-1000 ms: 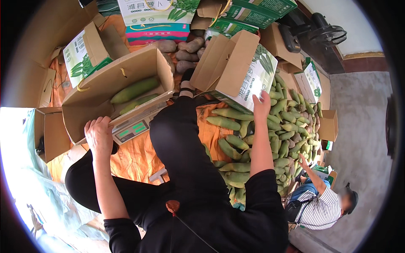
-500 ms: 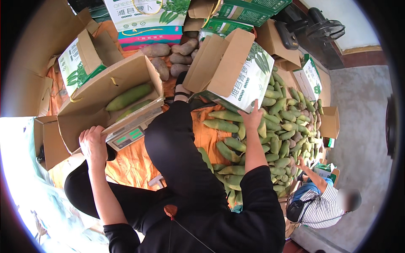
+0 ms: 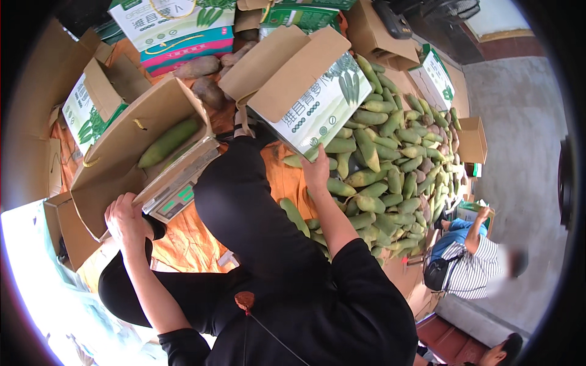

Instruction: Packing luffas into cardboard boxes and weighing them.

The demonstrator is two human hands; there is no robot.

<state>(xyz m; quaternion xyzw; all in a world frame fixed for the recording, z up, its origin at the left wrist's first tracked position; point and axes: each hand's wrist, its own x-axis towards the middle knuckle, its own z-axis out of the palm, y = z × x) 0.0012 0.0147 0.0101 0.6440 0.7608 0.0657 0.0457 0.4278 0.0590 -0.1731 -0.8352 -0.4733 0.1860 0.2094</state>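
Observation:
With its fingers curled over the near edge, my left hand [image 3: 126, 224] grips an open cardboard box [image 3: 101, 177] that rests tilted on a digital scale [image 3: 174, 202]. Inside that box lies a long green radish [image 3: 168, 144], and part of a second one shows beside it. My right hand [image 3: 316, 172] holds the lower corner of a white and green carton [image 3: 317, 97], thumb on its printed side; some of its fingers are hidden underneath. The carton is tilted, its brown flaps standing up. A large pile of green radishes [image 3: 397, 165] spreads to the right of it.
Several brownish radishes [image 3: 209, 91] lie behind the scale on an orange sheet [image 3: 201, 244]. Printed cartons [image 3: 174, 27] stand at the back, another open carton [image 3: 91, 107] at the left. A black fan [image 3: 394, 21] sits far right. A person in a striped shirt [image 3: 470, 265] is beyond the pile.
The carton in my right hand has shifted left and nearer, uncovering more radishes. The whole view has turned slightly. The person at right has raised an arm, and another person appears at lower right.

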